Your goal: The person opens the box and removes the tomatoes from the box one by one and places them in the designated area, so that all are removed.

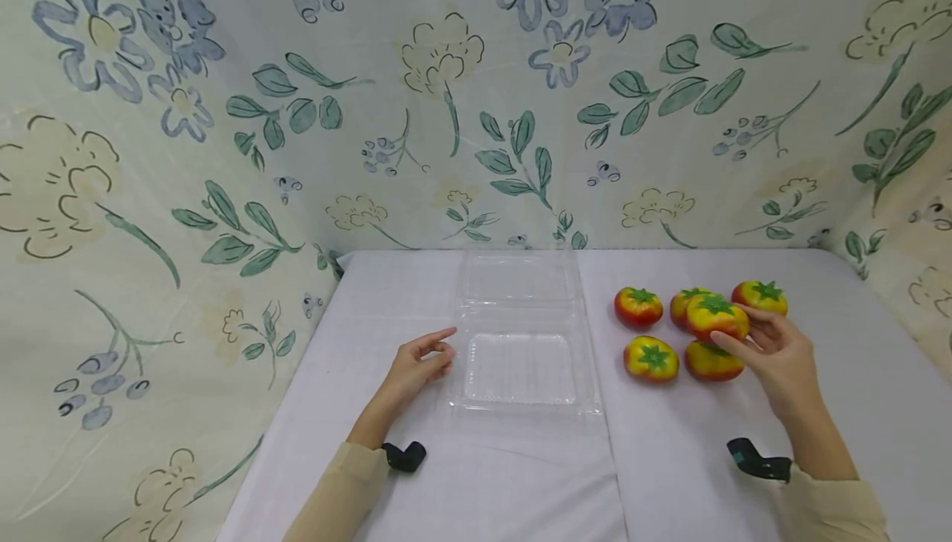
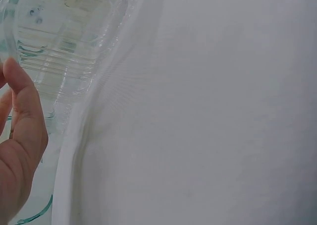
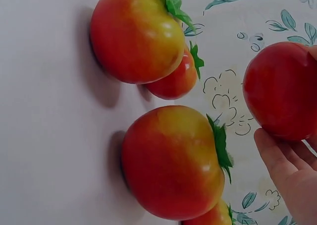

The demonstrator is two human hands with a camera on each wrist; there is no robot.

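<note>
My right hand (image 1: 781, 356) pinches a red and yellow tomato (image 1: 716, 316) with a green leafy top between thumb and fingers, held above other tomatoes. In the right wrist view the held tomato (image 3: 282, 91) is off the table, red side showing, with fingers (image 3: 280, 158) under it. My left hand (image 1: 420, 364) is beside the left edge of a clear plastic clamshell box (image 1: 521, 406), fingers loosely bent and nothing in them. Whether its fingertips touch the box I cannot tell. The box lies with its lid (image 1: 521, 278) folded back, away from me.
Several more tomatoes stand on the white cloth (image 1: 543, 484) at the right, among them a front left one (image 1: 650, 358) and a back left one (image 1: 638, 307). A floral curtain (image 1: 476, 112) hangs behind the table and along its sides.
</note>
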